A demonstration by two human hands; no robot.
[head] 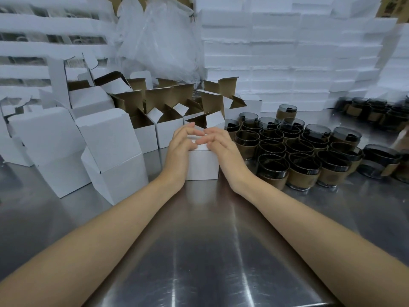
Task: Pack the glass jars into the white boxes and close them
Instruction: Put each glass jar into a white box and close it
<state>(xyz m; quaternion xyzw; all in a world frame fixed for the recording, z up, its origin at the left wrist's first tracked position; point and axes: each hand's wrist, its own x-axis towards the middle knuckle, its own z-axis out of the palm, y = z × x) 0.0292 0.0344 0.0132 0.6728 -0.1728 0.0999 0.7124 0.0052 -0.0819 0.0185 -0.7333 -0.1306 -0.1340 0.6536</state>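
Note:
A small white box stands in the middle of the steel table. My left hand lies against its left side and my right hand against its right side. The fingers of both hands are straight and press down on the box's top flaps. What the box holds is hidden. Several dark glass jars with brown paper sleeves stand in a cluster just right of the box.
Closed white boxes are piled at the left. Open white boxes with brown insides stand behind my hands. A wall of stacked white boxes and clear plastic bags fills the back. More jars sit at far right.

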